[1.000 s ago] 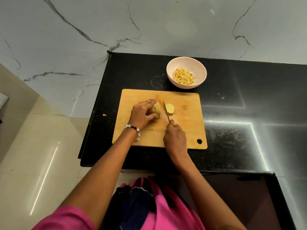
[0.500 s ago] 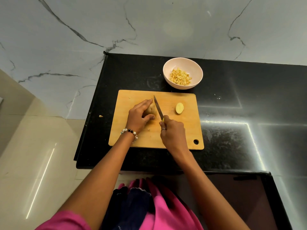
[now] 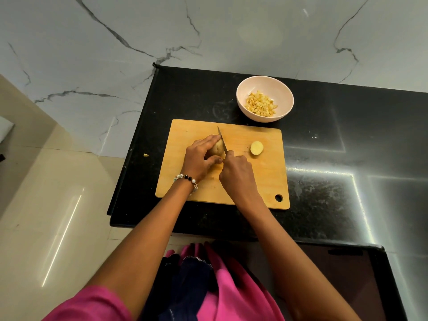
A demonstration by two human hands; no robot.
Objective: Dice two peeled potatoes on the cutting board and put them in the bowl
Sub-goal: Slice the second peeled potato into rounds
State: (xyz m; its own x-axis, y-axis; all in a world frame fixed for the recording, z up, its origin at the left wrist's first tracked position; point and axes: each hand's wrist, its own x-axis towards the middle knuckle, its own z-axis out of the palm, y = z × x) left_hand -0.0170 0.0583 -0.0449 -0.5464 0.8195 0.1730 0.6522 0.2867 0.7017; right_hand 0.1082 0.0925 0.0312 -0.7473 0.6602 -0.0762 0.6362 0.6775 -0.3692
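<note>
Left hand gripping the pale peeled potato on the rectangular wooden cutting board, right hand clasping the steel-bladed knife (blade against potato), round cut slice right, pink bowl of yellow dice far on the black surface

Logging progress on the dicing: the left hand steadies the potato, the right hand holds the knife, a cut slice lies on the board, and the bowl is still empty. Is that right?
Not quite: the bowl is not empty. The head view shows diced potato already in it. The rest stands: the left hand steadies the potato, the right hand holds the knife, and a cut slice lies on the cutting board.
</note>
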